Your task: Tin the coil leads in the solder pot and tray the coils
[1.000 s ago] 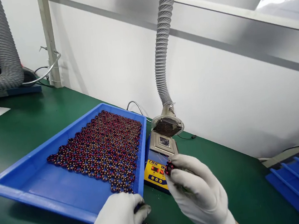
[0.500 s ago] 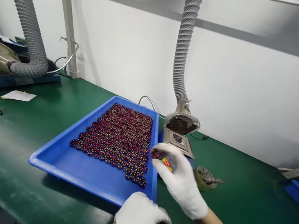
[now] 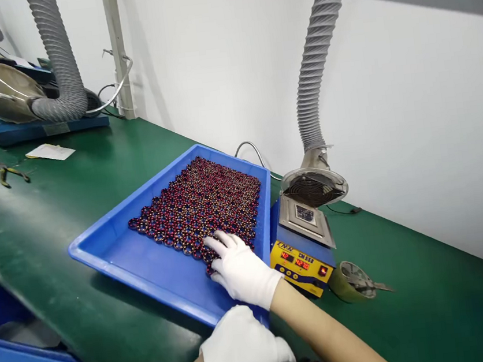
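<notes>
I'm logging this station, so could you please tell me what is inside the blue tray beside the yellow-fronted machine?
The blue tray holds closely packed small rings, dark with reddish and coppery parts. Whatever lies beneath the gloved right hand cannot be seen.

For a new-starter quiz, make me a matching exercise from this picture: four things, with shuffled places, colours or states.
1. Tray
2. Right hand
3. Machine
4. Cup

A. Yellow front, red digits
B. White-gloved, at the rings
C. Right of the machine, tool sticking out
D. Blue, with rings inside

Pairs: 1-D; 2-B; 3-A; 4-C
</notes>
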Demonstrator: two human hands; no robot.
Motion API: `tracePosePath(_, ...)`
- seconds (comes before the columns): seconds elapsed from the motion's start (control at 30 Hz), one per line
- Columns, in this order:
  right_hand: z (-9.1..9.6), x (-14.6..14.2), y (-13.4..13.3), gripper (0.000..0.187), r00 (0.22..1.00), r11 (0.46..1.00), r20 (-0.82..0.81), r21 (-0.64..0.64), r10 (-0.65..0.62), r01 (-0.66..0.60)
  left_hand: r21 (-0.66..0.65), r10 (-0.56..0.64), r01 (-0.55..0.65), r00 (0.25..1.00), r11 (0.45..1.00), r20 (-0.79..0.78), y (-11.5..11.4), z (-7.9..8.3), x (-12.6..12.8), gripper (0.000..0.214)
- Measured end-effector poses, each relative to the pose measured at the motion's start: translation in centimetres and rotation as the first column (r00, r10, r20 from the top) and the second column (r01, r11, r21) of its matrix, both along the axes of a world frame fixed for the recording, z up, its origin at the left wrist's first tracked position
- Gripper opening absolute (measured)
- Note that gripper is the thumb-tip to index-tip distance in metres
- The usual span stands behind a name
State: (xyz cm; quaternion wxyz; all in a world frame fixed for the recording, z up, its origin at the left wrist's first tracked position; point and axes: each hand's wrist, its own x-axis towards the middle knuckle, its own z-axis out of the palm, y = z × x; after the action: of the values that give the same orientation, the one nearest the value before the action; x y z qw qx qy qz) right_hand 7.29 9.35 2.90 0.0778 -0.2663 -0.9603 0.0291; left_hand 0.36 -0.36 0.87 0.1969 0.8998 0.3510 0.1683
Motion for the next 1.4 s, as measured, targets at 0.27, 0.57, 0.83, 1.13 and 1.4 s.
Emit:
tracePosePath(0.27, 2.2, 12.5, -5.6, 0.018, 0.861, 0.903, -0.272, -0.173, -0.429, 0.394, -0.141, -0.015, 0.013, 1.0, 0.99, -0.01, -0.3, 1.2, -0.5, 0.02)
tracePosePath(0.57, -3.6, 17.2, -14.3, 0.016, 0.688, 0.644, 0.031, -0.324, -0.725, 0.693, -0.167, -0.022, 0.027, 0.999, 0.986, 0.034, -0.2, 0.8, -0.6, 0.024)
tracePosePath(0.83, -2.9, 17.5, -9.6, 0.014, 0.508, 0.471, -0.155, -0.661, -0.847, 0.584, -0.187, -0.023, -0.023, 0.97, 0.982, -0.243, 0.9, 3.3, -0.6, 0.024)
tracePosePath(1.13, 7.5, 13.4, -6.1, 0.021, -0.205, 0.647, -0.644, -0.586, -0.737, -0.488, 0.426, 0.106, -0.281, 0.915, 0.86, 0.389, 4.4, 11.0, 6.0, 0.045)
tracePosePath(1.4, 6.9, 12.7, -5.4, 0.031, -0.188, 0.764, -0.749, -0.573, -0.635, -0.295, 0.526, -0.033, -0.35, 0.809, 0.775, 0.588, 6.4, 9.1, 6.7, 0.022)
